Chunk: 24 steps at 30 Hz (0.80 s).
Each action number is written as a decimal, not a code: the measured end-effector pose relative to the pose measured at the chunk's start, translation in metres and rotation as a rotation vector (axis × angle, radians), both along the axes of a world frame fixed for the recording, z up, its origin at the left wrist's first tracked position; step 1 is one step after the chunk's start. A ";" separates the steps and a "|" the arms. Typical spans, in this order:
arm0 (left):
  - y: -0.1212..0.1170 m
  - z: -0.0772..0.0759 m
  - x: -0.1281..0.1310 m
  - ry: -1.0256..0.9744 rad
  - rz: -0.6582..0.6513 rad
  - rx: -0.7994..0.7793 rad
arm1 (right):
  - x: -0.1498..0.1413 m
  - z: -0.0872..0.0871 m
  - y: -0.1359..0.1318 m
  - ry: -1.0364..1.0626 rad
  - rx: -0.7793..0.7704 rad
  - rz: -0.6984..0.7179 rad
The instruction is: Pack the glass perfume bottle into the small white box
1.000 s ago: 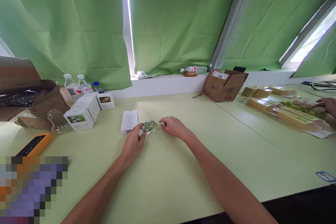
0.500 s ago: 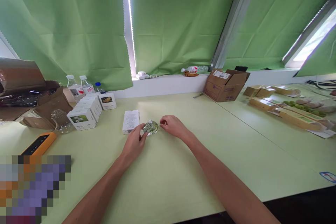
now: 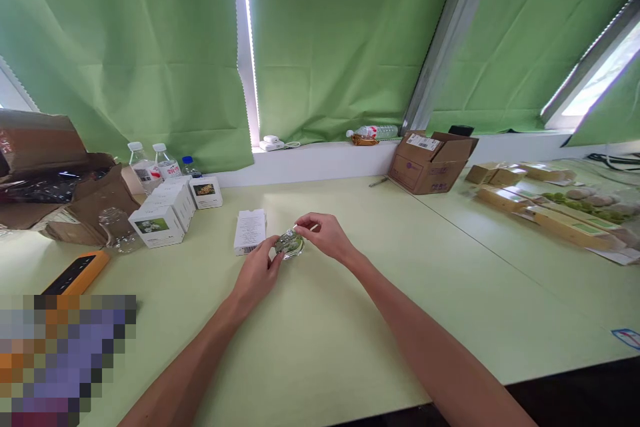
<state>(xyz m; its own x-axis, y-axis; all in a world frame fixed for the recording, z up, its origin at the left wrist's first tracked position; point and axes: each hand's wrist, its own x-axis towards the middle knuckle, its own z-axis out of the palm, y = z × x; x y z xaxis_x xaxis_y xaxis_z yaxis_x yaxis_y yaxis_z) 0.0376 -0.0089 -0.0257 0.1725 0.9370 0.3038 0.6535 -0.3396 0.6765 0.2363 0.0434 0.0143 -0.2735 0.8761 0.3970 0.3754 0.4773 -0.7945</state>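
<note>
In the head view, a small round, shiny, see-through piece with silvery and green glints rests on the table. My left hand grips its left edge between thumb and fingers. My right hand is closed in a pinch at the upper right of its rim. A tiny whitish bit shows at those fingertips, too small to name. Just beyond my left hand lies a white printed carton with a barcode on its near end.
On the left stand several white boxes, a clear jar, bottles, an orange-and-black case and an opened cardboard box. Another cardboard box sits at the back right, near long packages.
My right hand has moved left, from beside the round shiny piece to its upper rim. My left hand keeps its grip, and the piece has shifted slightly.
</note>
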 end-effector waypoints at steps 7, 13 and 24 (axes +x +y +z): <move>0.000 0.002 0.000 0.020 -0.010 -0.015 | -0.006 0.008 -0.009 0.012 -0.016 0.032; 0.000 0.002 -0.001 0.028 -0.018 -0.002 | -0.009 0.008 -0.010 -0.008 0.008 0.026; -0.001 0.002 0.000 0.027 -0.021 -0.006 | -0.012 0.008 -0.013 0.001 0.018 0.020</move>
<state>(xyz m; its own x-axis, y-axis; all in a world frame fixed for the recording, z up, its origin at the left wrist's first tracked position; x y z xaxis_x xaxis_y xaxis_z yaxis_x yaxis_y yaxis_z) 0.0378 -0.0094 -0.0233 0.2006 0.9349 0.2927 0.6640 -0.3494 0.6610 0.2244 0.0302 0.0221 -0.2908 0.8633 0.4125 0.3652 0.4987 -0.7861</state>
